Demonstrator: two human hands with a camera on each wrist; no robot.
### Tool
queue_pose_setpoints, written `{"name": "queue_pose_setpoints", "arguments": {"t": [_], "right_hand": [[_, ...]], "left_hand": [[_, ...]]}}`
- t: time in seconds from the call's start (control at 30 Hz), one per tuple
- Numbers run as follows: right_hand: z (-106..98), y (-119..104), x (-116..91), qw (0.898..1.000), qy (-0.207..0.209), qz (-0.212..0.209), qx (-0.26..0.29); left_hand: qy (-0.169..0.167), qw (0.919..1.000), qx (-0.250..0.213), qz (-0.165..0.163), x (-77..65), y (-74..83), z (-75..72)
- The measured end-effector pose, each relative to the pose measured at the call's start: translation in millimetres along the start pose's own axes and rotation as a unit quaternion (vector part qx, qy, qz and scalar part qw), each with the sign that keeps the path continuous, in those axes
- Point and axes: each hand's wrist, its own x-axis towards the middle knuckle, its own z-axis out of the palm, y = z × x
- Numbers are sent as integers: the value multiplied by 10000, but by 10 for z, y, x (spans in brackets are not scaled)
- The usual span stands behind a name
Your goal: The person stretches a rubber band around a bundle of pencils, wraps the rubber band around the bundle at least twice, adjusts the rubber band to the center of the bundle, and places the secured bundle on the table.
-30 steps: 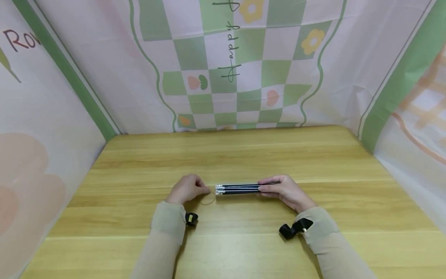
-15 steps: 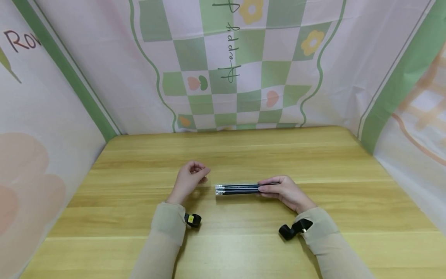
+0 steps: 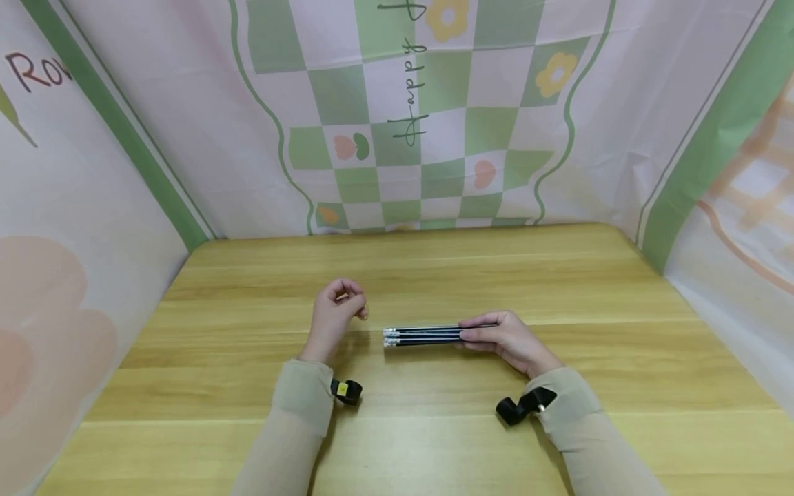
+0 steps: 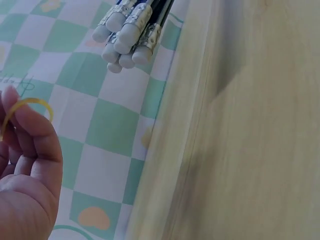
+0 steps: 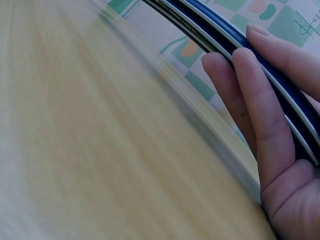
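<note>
The pencils (image 3: 428, 336) wear a smooth, glossy dark coating, with shiny, crimped silvery metal ferrules (image 4: 140, 18) and matt white rubber erasers (image 4: 129, 36). The yellow rubber band (image 4: 37, 101) looks smooth and slightly translucent. Smooth, wood-grained, the table (image 3: 403, 441) has a soft sheen, while the printed cloth backdrop (image 3: 443, 131) looks matt and lightly creased, the sleeves (image 3: 302, 399) are matt cloth, and the wrist cameras (image 3: 511, 412) look like black plastic.

Pencils (image 3: 429, 336) in high head, close wrist views

Below the left hand (image 3: 331, 313) spreads a wood-grain desk (image 3: 422, 275); beyond the hand hangs a flowered, green-and-white checked cloth (image 3: 443, 131).
</note>
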Motion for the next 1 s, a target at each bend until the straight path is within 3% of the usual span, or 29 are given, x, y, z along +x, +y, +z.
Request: {"name": "queue_pose_setpoints", "arguments": {"t": [0.2,0.5,0.77,0.9,1.0], "right_hand": [[-7,4,3,10000,0,-1,-35],[-12,8,4,10000,24,39,-37],[-16,1,6,10000,37,26,26],[-23,6,8,9999,76,13,67],[-27,13,11,9999,98,3,89]], "left_hand": [[-37,9988,473,119,12,-36,4],[-113,9984,531,169,32,-74,-3],[-610,9967,500,-174,25,-69,-1],[-983,9943,227,-343,23,-72,4],[-1060,9934,91,-438,23,-80,6]]}}
